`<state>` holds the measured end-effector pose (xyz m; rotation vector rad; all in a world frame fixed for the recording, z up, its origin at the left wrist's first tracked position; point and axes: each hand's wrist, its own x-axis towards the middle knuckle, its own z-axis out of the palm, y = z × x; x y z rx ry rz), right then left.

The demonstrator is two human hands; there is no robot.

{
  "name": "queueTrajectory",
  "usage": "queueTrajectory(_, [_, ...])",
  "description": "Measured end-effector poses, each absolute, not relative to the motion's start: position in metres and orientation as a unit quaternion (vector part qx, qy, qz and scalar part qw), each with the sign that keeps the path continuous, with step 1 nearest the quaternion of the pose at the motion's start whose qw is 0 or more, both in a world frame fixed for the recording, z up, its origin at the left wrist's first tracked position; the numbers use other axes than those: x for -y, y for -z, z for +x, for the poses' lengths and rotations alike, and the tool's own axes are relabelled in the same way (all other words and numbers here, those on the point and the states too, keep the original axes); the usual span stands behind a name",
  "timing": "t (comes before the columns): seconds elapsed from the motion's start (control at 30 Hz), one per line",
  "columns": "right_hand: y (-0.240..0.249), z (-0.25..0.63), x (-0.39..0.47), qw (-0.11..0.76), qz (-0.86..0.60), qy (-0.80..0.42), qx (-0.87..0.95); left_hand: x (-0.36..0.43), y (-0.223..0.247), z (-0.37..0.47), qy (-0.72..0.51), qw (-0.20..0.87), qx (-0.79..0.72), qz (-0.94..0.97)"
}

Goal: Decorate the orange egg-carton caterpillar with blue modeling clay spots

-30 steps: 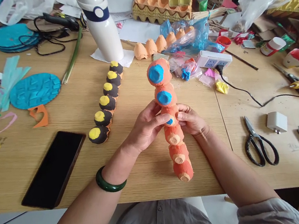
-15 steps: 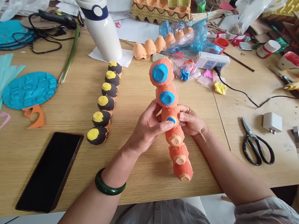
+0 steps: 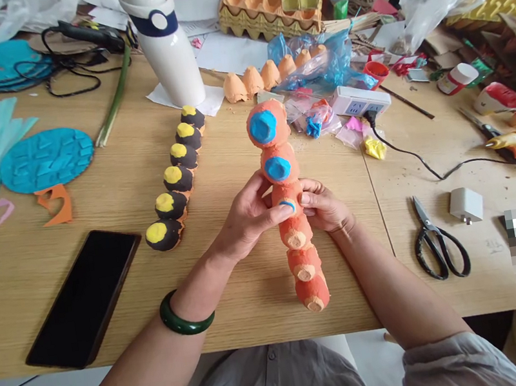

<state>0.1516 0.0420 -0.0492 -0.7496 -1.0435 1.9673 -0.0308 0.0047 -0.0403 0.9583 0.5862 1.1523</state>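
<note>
Between my hands is an egg carton strip [image 3: 292,233] covered in orange-red clay. Its two far bumps carry large blue clay caps [image 3: 278,168], and the third has a smaller blue clay piece [image 3: 288,206]. The nearer bumps show bare pale tips. My left hand [image 3: 249,217] grips the strip from the left, its thumb pressing by the small blue piece. From the right, my right hand [image 3: 323,203] holds the same strip, thumb against its side. To the left lies a second egg carton strip [image 3: 176,178], black with yellow tops.
A phone [image 3: 83,299] lies front left; scissors [image 3: 436,240] and a white charger [image 3: 466,204] lie right. A white bottle [image 3: 170,57] stands behind. Farther back are a bare egg carton strip [image 3: 253,81], stacked egg trays [image 3: 269,15] and a power strip [image 3: 361,102] with its cord.
The far end of the clay-covered strip has tipped slightly left. My left thumb now covers more of the small blue piece. The whole view has shifted a little.
</note>
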Motion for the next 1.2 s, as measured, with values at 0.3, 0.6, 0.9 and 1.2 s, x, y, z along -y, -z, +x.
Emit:
queueTrajectory(0.3, [0.048,0.15,-0.042,0.389,-0.293,-0.781,0.39,-0.003,0.038,-0.03,-0.527,0.689,-0.274,0.415])
queueTrajectory(0.6, [0.048,0.149,-0.041,0.384,-0.304,-0.788,0.374,-0.002,0.032,-0.028,-0.521,0.716,-0.289,0.363])
queueTrajectory(0.9, [0.05,0.151,-0.041,0.385,-0.301,-0.786,0.379,-0.002,0.029,-0.027,-0.527,0.714,-0.272,0.372])
queueTrajectory(1.2, [0.052,0.153,-0.043,0.39,-0.278,-0.78,0.403,-0.003,0.03,-0.029,-0.517,0.742,-0.246,0.348])
